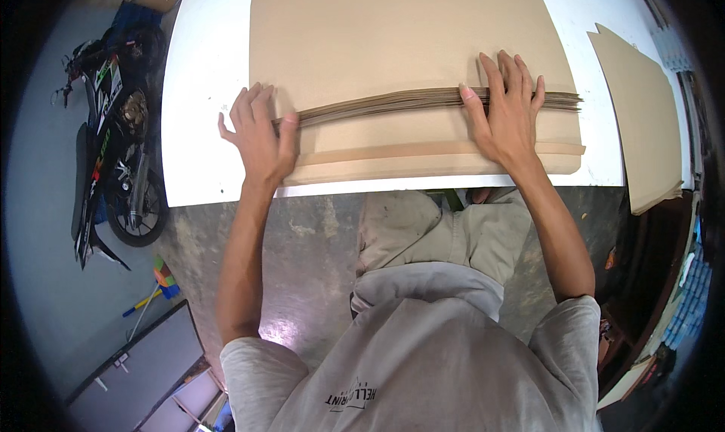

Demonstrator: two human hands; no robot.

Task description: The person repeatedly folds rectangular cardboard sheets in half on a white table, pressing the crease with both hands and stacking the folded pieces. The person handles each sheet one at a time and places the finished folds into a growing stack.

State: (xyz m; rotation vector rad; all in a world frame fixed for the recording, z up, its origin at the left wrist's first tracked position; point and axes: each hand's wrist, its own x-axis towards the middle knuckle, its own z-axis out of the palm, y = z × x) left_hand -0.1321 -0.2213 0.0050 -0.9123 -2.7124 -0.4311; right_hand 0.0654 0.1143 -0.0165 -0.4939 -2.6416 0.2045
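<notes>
A bundle of thin brown cardboard pieces (377,104), seen edge-on, runs crosswise in front of me and bows slightly. At its left end my left hand (260,137) grips it, thumb on the near side and fingers beyond. My right hand (510,118) clasps it close to the right end, where the layers fan apart a little. Under both hands spreads a large brown cardboard sheet (400,39) on a white table (204,130). A narrow, lighter brown strip (393,153) lies along the near part of that sheet. How deep the bundle reaches is hidden.
More brown cardboard sheets (642,122) overhang the table's right edge. On the floor at the left stands a motorcycle (121,145). Nearer on that side are a broom-like tool with a coloured head (165,279) and a grey panel (143,364). Shelving (657,281) borders the right.
</notes>
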